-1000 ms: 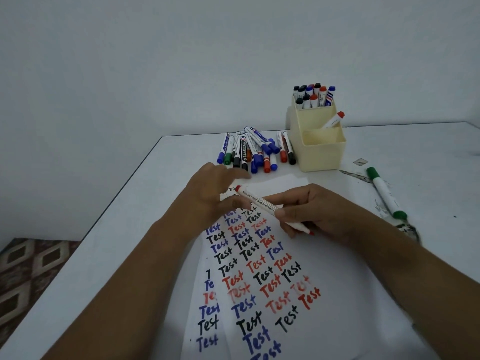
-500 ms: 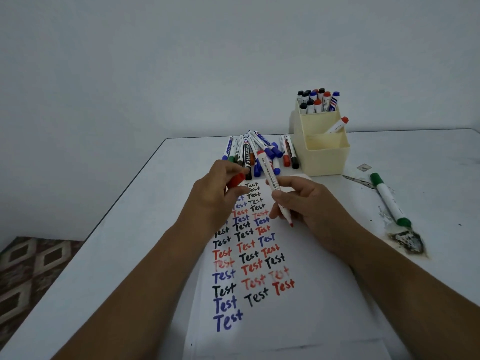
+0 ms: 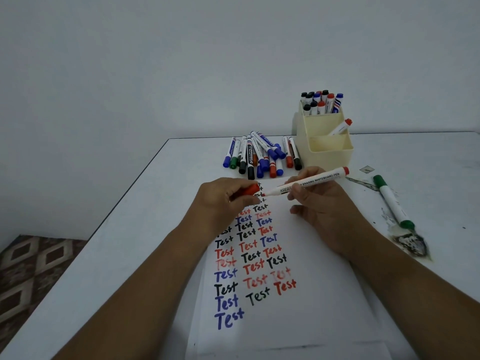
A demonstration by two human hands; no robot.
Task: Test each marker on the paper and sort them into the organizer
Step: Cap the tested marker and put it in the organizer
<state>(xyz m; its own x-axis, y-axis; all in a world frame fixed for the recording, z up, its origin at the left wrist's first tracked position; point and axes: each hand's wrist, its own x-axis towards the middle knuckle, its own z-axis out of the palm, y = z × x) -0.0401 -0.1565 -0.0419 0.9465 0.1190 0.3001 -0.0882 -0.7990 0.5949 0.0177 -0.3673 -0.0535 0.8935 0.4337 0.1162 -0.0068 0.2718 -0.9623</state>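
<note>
My right hand (image 3: 322,203) grips a white whiteboard marker with a red end (image 3: 311,182), held nearly level, its tip pointing left. My left hand (image 3: 220,201) pinches the red cap (image 3: 250,189) just off that tip. Both hover over the white paper (image 3: 306,255), which is covered with rows of "Test" in black, red and blue. A pile of untested markers (image 3: 259,155) lies beyond the paper. The cream organizer (image 3: 327,146) stands behind them, with several markers upright in its back compartment and one red marker (image 3: 340,127) leaning in the middle one.
A green marker (image 3: 391,201) lies on the white table (image 3: 130,242) at the right, beside a dark stain (image 3: 410,242). The table's left edge drops to a patterned floor (image 3: 28,268). A plain wall stands behind.
My right hand has turned the marker from upright writing pose to nearly level, tip toward the cap. My left hand holds the red cap close to that tip.
</note>
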